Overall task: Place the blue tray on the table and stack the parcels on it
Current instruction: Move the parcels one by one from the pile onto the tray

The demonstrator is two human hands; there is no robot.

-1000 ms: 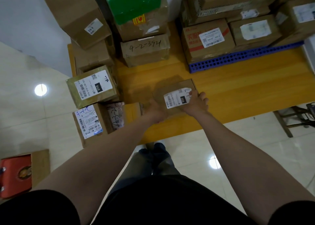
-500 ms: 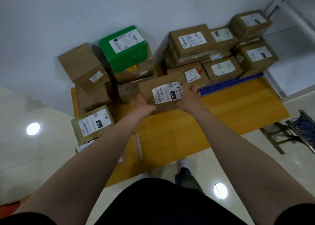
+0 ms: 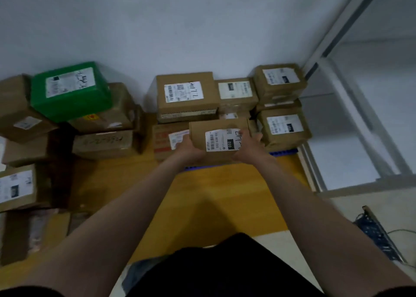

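Note:
I hold a small brown parcel (image 3: 219, 134) with a white label between both hands, above the front row of boxes on the blue tray (image 3: 284, 153). My left hand (image 3: 188, 149) grips its left end and my right hand (image 3: 248, 145) grips its right end. The tray lies on the yellow wooden table (image 3: 202, 197) by the wall; only strips of its blue edge show. Several brown parcels are stacked on it, among them a large box (image 3: 186, 94) at the back and a labelled box (image 3: 283, 125) at the right.
A loose pile of parcels fills the table's left side, topped by a green box (image 3: 71, 89). More brown boxes (image 3: 18, 188) sit at the far left. A white metal frame (image 3: 351, 121) stands right of the table. A dark blue item (image 3: 378, 236) lies on the floor.
Both hands lifted the small parcel off the table's front and carried it forward and right to the stack on the tray. The camera tilted up toward the wall.

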